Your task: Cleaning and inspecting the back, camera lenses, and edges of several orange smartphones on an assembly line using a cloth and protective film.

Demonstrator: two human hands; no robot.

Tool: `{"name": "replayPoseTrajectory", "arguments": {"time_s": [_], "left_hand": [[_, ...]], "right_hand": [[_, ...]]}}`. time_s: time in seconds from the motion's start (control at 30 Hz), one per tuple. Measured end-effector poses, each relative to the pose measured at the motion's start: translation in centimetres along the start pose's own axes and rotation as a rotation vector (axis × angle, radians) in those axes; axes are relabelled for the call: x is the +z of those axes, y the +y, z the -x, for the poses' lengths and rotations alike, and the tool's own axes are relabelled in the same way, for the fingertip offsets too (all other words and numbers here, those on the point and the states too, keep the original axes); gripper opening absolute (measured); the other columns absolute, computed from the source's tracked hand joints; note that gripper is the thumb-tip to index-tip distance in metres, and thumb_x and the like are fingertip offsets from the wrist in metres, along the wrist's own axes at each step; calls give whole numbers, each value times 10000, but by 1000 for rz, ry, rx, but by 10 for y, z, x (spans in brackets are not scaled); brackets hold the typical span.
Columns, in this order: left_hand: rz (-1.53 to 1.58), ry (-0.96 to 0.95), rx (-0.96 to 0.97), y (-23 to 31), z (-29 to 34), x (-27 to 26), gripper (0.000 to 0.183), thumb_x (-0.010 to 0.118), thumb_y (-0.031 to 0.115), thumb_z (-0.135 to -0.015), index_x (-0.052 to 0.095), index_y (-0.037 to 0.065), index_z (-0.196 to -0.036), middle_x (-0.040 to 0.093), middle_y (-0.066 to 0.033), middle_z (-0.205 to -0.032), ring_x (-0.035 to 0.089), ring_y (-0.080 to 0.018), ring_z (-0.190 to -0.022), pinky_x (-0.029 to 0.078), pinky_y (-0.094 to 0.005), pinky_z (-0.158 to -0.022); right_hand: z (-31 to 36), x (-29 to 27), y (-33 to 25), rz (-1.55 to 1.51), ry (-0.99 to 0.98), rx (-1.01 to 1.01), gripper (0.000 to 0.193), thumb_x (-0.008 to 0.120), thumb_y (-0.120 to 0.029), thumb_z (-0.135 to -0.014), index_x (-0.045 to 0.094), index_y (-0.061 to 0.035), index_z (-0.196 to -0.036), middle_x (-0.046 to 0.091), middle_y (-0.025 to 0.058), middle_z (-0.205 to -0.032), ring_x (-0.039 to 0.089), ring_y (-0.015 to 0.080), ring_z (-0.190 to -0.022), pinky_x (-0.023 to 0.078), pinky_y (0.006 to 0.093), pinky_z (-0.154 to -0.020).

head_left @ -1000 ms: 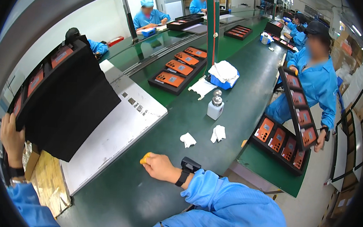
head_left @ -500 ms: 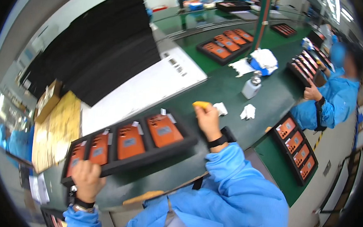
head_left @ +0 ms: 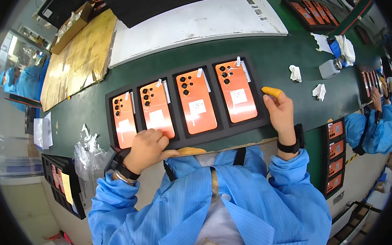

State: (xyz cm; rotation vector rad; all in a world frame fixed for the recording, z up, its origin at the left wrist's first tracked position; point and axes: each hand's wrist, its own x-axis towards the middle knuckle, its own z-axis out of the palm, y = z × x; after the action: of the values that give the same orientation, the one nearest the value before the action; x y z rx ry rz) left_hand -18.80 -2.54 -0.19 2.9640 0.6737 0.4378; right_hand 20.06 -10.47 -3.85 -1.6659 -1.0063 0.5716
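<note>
Hands sit at the two ends of a long black tray holding four orange phones laid back-up side by side. Its long axis runs between them, slanting away toward the right hand. That hand rests half-open against the tray's right end, a yellow-capped finger lifted, gripping nothing that I can see. The left hand curls loosely over the near edge, knuckles bent, fingers touching the tray just below the second phone; whether it pinches the rim is hidden. Phones lie just beyond both hands, the leftmost phone nearest the left hand.
</note>
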Motion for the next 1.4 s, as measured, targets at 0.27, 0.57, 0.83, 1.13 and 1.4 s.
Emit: {"name": "replayPoseTrajectory", "arguments": {"time_s": [0.27, 0.57, 0.83, 1.13, 1.4], "left_hand": [[296, 224, -334, 26, -70, 18, 344, 789, 185, -797, 625, 24, -1053, 605, -194, -1064, 619, -360, -937, 516, -433, -797], [286, 316, -491, 76, -98, 58, 679, 737, 154, -779, 479, 20, -1393, 332, -318, -1483, 328, -596, -1332, 307, -636, -1111], [305, 248, -558, 76, -97, 62, 779, 684, 94, -729, 407, -5, -1450, 281, -331, -1524, 237, -615, -1389, 247, -651, -1139], [242, 195, -574, 75, -111, 56, 935, 632, 2, -641, 330, 43, -1525, 181, -334, -1573, 206, -619, -1402, 228, -698, -1109], [623, 346, -599, 62, -110, 39, 1043, 594, -79, -618, 219, 62, -1581, 227, -296, -1590, 186, -488, -1494, 215, -503, -1199]], "right_hand": [[31, 10, -40, 512, -1, -97, 271, 728, -142, -870, 713, -15, -1109, 649, 154, -898, 604, 285, -709, 487, 395, -656], [32, 57, -48, 625, -103, -514, 519, 724, -129, -839, 579, 27, -1312, 537, 225, -1367, 512, 414, -1215, 437, 463, -1028], [25, 77, -45, 661, -258, -500, 569, 656, -74, -811, 518, 90, -1338, 480, 286, -1423, 335, 508, -1401, 304, 540, -1164], [16, 80, -54, 618, -281, -466, 642, 593, 23, -704, 495, 111, -1333, 474, 295, -1395, 337, 521, -1389, 260, 542, -1196], [14, 76, -55, 591, -297, -387, 755, 668, 3, -713, 395, 82, -1412, 394, 292, -1459, 344, 564, -1351, 346, 555, -1142]]}}
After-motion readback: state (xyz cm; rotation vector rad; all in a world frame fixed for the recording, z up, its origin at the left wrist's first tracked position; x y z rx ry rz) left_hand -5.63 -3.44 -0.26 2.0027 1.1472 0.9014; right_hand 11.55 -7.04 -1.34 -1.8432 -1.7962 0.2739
